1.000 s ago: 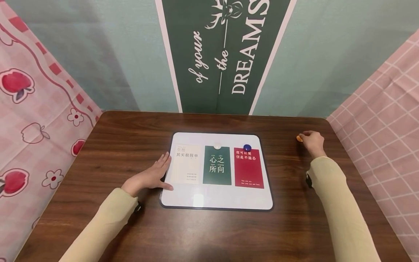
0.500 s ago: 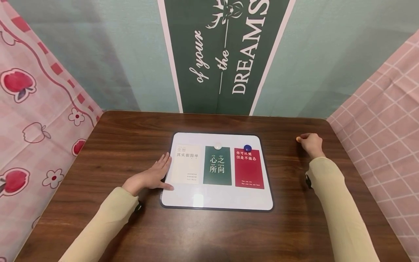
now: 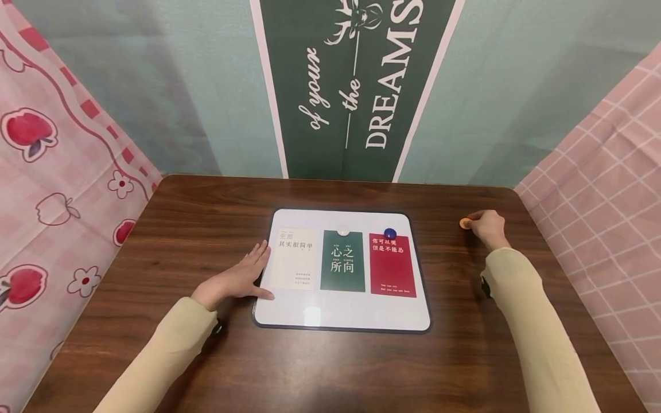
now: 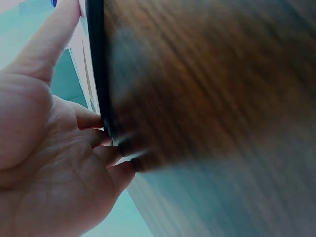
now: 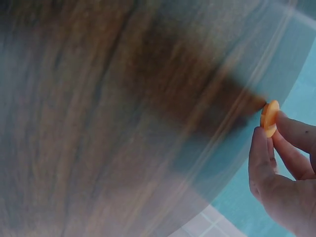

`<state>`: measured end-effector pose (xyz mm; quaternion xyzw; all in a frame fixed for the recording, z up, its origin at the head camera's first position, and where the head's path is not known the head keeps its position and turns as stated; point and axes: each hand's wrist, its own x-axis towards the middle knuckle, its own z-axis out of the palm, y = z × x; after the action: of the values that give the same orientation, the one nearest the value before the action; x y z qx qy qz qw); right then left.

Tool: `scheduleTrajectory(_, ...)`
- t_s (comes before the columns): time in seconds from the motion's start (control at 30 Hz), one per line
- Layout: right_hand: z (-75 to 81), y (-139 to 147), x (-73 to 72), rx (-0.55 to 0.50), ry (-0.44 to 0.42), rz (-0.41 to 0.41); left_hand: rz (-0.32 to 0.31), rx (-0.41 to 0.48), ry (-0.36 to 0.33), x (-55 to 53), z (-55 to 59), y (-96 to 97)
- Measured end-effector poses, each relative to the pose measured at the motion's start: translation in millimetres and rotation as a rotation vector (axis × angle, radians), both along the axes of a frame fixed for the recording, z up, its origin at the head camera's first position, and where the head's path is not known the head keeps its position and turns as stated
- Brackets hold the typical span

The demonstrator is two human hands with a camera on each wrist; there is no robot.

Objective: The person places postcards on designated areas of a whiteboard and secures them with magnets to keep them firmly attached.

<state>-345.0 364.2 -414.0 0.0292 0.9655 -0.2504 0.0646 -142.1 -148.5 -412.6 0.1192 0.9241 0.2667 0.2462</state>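
My left hand (image 3: 241, 277) rests with spread, straight fingers at the left edge of a whiteboard (image 3: 341, 312), its thumb over the board's corner area. In the left wrist view those fingers (image 4: 98, 153) touch the board's dark rim. My right hand (image 3: 489, 227) pinches a round orange magnet (image 5: 269, 118) between thumb and fingertips, close over the table at the back right. On the board lie a cream card (image 3: 293, 264), a green card (image 3: 342, 281) under a white magnet (image 3: 343, 230), and a red card (image 3: 392, 269) under a blue magnet (image 3: 390, 233).
The dark wooden table (image 3: 341, 373) bears the board in its middle. A teal curtain (image 3: 206, 86) with a dark green lettered panel (image 3: 346, 137) hangs behind. Pink patterned cloth (image 3: 77, 172) stands at the left, pink checked cloth (image 3: 609, 172) at the right.
My right hand has shifted slightly left with the orange magnet, which now shows more of its face. The left hand, the board and the cards have stayed in place.
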Motion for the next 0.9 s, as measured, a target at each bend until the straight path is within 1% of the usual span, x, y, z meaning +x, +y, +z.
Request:
scheduleTrajectory(0.1, 0.1, 0, 0.8, -0.009, -0.004, 0.005, 0.000, -0.038, -0.002, -0.7, -2.6, 0.2)
scheduleTrajectory(0.17, 0.6, -1, 1.7, -0.025, -0.011, 0.008, 0.001, -0.043, -0.001, -0.6, -2.8, 0.1)
scheduleTrajectory(0.4, 5.5, -8, 4.9, -0.070, -0.006, 0.018, 0.008, -0.034, -0.003, -0.4, -3.2, 0.0)
scheduleTrajectory(0.6, 8.7, -19, 8.1, -0.119, -0.045, 0.007, 0.006, -0.031, 0.001, 0.1, -3.7, -0.2)
scheduleTrajectory(0.9, 11.1, -30, 8.0, -0.123, -0.065, 0.020, 0.003, -0.022, 0.007, 0.6, -4.0, -0.4)
